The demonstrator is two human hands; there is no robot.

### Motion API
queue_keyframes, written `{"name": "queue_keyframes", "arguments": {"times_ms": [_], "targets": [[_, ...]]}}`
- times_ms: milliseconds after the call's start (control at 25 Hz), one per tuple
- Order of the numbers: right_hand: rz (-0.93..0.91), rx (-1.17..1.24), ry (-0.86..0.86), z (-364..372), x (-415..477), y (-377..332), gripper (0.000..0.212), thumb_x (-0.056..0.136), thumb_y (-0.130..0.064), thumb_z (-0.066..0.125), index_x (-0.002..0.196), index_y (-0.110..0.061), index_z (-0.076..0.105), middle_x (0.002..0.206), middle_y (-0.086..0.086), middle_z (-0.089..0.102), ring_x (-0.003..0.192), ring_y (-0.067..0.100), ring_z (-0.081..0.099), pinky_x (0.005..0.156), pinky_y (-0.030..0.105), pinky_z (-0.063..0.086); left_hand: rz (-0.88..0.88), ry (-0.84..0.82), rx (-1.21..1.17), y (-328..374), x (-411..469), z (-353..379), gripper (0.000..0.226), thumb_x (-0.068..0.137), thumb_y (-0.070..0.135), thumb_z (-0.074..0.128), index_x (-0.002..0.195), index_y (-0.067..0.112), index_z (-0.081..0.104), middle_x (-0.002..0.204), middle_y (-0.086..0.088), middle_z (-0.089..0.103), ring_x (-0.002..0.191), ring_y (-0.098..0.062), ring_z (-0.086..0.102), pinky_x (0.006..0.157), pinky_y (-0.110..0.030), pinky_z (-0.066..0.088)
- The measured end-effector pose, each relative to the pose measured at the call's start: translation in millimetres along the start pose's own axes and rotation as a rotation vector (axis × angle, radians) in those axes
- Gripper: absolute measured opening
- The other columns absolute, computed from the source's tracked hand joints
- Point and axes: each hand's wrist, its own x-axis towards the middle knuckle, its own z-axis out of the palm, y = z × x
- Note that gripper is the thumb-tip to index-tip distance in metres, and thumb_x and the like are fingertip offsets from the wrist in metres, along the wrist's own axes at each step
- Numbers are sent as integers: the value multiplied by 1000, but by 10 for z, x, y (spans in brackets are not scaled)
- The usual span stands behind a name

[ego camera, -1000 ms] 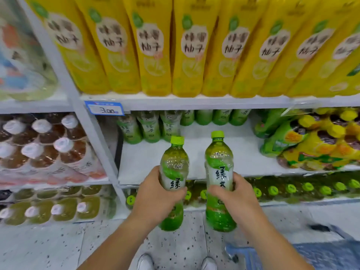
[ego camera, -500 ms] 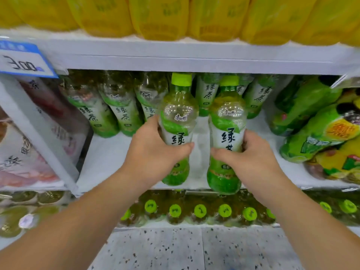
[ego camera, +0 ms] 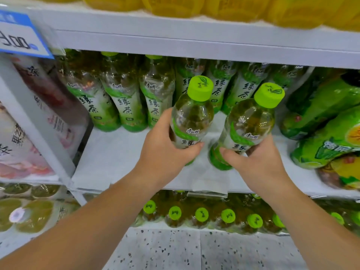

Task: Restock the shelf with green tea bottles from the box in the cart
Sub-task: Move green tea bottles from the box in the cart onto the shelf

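Here my left hand (ego camera: 163,151) grips one green tea bottle (ego camera: 191,117) and my right hand (ego camera: 259,162) grips another (ego camera: 245,129), both tilted over the shelf (ego camera: 116,152).

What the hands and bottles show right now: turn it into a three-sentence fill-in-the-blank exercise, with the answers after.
1. The left hand grips the left bottle and the right hand grips the right bottle, so ____ bottles are held.
2. Their caps are ____.
3. The packs on the upper shelf are ____.

Missing words: two; green; yellow.
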Motion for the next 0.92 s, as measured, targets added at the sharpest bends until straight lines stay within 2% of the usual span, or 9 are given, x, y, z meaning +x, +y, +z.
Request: {"name": "queue_keyframes", "arguments": {"times_ms": [120,160,240,280,360,440,520,720,920], "targets": [[14,-39,-48,-35,-12,22,51,77,-25,86,123,-27,62,113,-15,72,104,0,67,93,30,56,-70,-43,27,-68,-67,-20,59,75,13,89,114,42,56,101,25,68,91,18,62,70,-1,47],[20,-70,-50,-47,-33,38,52,77,-28,85,122,-31,59,116,-18,68,105,-2,64,93,24,52,-93,-59,75,-101,-104,-31,57,75,16,89,111,44,55,106,25,62,92,22,58,72,1,45],[18,-182,-26,-77,-107,97,55,78,-32,84,121,-37,50,117,-20,56,104,-6,53,89,14,40,-110,-60,195,-214,-184,-42,54,77,23,87,115,44,54,116,22,48,101,17,54,88,-6,47],[20,-226,-15,-75,-152,136,56,79,-32,84,120,-39,46,113,-22,52,100,-9,51,84,10,38,-111,-37,224,-281,-220,-41,52,78,25,86,120,39,56,117,21,45,103,13,54,94,-11,47],[36,-238,-2,-53,-213,216,50,81,-33,83,112,-43,45,107,-28,52,95,-19,50,73,4,39,-111,20,218,-386,-263,1,50,82,26,83,124,33,59,116,22,46,106,10,55,96,-12,47],[30,-237,0,-25,-180,257,42,82,-33,81,102,-45,47,102,-29,56,90,-22,51,70,5,38,-114,84,194,-412,-232,72,50,82,26,83,126,32,59,115,20,51,107,11,55,95,-9,47],[11,-248,16,-8,-45,256,38,83,-31,80,98,-44,48,95,-29,57,86,-17,53,68,7,37,-93,143,206,-424,-115,146,52,81,27,84,127,30,61,117,16,54,108,6,57,98,-15,49],[-20,-267,86,105,321,272,39,85,-29,79,115,-31,54,80,-14,57,73,6,56,55,15,36,-81,246,306,-395,213,279,49,79,28,85,125,22,68,116,5,54,105,-13,59,97,-37,54],[-41,-200,133,233,505,320,41,86,-28,78,122,-29,56,68,-6,54,64,11,55,51,13,38,-193,359,308,-440,230,374,52,76,41,86,118,19,66,110,5,64,99,-15,63,87,-32,54]]}}
